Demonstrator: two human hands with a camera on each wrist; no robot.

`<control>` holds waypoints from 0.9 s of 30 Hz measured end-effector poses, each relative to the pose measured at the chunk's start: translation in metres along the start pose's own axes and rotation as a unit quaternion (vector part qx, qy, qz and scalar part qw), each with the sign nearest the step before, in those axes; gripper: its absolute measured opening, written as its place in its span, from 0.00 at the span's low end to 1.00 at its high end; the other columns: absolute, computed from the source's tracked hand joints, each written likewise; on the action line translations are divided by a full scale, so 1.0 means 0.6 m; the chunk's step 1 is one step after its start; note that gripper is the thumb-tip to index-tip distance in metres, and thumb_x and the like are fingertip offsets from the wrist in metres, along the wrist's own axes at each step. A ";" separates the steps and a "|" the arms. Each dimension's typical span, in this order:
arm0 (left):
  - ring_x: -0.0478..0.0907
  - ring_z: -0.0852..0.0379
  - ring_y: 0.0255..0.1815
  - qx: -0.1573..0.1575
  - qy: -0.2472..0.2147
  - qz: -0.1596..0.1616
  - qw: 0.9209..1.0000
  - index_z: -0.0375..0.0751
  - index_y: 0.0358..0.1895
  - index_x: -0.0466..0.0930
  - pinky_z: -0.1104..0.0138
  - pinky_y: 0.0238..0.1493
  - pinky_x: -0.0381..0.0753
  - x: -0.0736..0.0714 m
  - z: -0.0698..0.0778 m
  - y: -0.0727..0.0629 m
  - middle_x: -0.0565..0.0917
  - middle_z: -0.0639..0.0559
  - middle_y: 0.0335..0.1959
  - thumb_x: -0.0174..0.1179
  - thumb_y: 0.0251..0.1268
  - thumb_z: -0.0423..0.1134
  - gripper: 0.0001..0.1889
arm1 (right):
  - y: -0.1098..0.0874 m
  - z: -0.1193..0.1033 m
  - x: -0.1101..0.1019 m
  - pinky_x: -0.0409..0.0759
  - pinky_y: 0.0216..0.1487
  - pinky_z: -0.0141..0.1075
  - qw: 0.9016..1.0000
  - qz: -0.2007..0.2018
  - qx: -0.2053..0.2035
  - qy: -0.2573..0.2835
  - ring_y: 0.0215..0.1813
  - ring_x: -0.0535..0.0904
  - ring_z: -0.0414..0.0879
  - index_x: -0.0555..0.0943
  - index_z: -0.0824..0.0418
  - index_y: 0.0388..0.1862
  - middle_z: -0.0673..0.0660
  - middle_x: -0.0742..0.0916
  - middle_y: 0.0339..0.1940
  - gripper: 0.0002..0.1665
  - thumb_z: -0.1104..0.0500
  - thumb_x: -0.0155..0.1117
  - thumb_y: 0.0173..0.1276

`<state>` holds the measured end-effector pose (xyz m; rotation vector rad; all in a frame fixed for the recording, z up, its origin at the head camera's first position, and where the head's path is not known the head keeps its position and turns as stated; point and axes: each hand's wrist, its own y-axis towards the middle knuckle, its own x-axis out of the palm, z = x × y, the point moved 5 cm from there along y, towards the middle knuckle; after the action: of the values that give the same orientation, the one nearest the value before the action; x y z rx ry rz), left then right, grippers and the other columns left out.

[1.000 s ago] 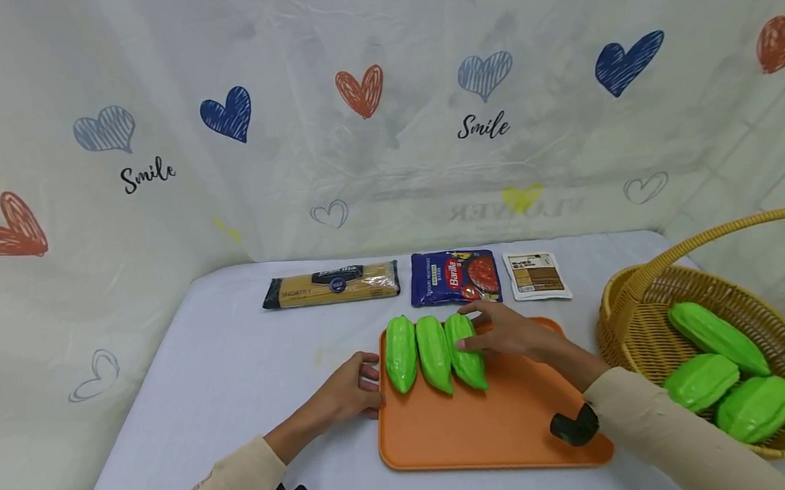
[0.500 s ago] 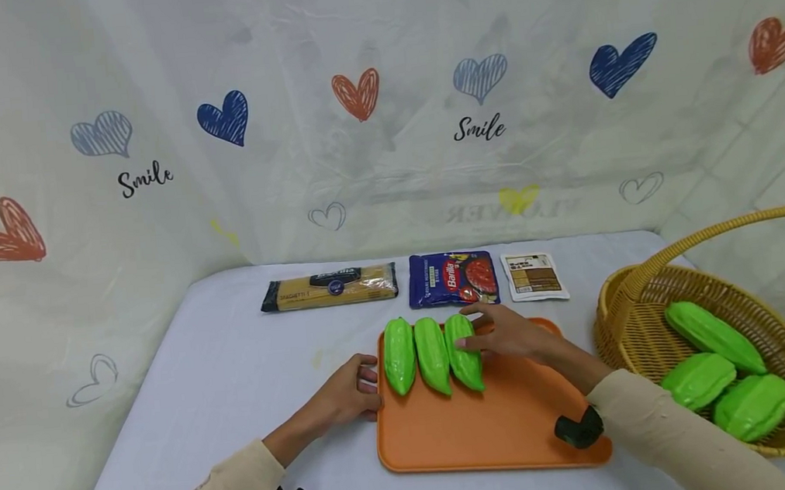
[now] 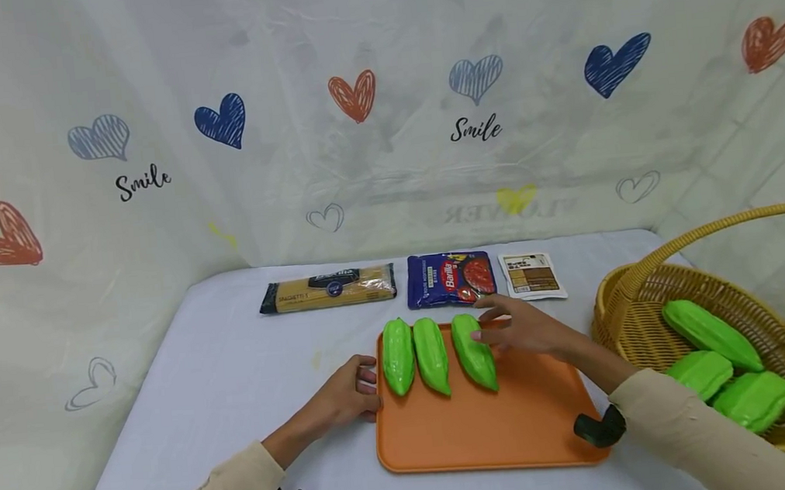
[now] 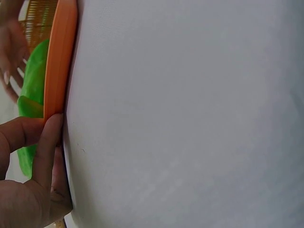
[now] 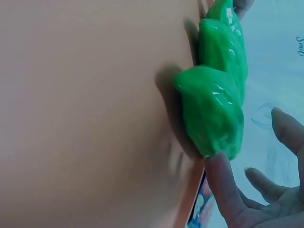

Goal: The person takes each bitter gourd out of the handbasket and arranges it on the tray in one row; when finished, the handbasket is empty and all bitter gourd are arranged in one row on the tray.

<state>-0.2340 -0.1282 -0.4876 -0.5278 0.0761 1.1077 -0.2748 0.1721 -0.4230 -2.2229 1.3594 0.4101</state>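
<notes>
Right wrist, fingers spread, seemingly touching gourd

- 11 o'clock on the white-covered table: a spaghetti packet.
- 12 o'clock: a blue Barilla pouch.
- 1 o'clock: a white-and-brown sachet.
- Beyond, 12 o'clock: pale backdrop printed with hearts.

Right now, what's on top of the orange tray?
Three green vegetables lie in a row near the back edge of the tray, the right hand touching the rightmost. Tray surface beneath them is covered, and that hand and its forearm hide some of the back right.
</notes>
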 end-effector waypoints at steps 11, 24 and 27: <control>0.78 0.52 0.46 -0.002 -0.001 0.003 1.000 0.33 0.70 0.62 0.64 0.37 0.90 0.002 0.005 -0.003 0.74 0.42 0.53 0.67 0.55 0.28 0.38 | -0.028 0.002 -0.033 0.88 0.50 0.45 1.000 0.004 -0.023 -0.014 0.63 0.78 0.66 0.62 0.63 0.76 0.74 0.73 0.69 0.42 0.48 0.67 0.70; 0.78 0.52 0.46 -0.001 0.005 0.004 1.000 0.33 0.70 0.62 0.64 0.37 0.90 0.003 0.004 0.000 0.74 0.42 0.53 0.67 0.55 0.29 0.38 | -0.102 -0.013 -0.080 0.84 0.54 0.46 0.995 -0.024 -0.073 -0.070 0.55 0.82 0.53 0.66 0.62 0.72 0.70 0.77 0.66 0.39 0.50 0.69 0.68; 0.78 0.52 0.46 -0.003 0.003 0.005 1.000 0.33 0.70 0.62 0.63 0.37 0.90 0.003 0.005 -0.002 0.74 0.42 0.53 0.68 0.55 0.29 0.38 | -0.118 -0.011 -0.089 0.83 0.54 0.41 0.994 -0.041 -0.076 -0.064 0.53 0.83 0.48 0.66 0.62 0.73 0.67 0.77 0.66 0.39 0.51 0.68 0.69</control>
<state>-0.2327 -0.1258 -0.4853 -0.5372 0.0811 1.1172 -0.2359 0.2347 -0.3731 -2.3220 1.2000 0.6344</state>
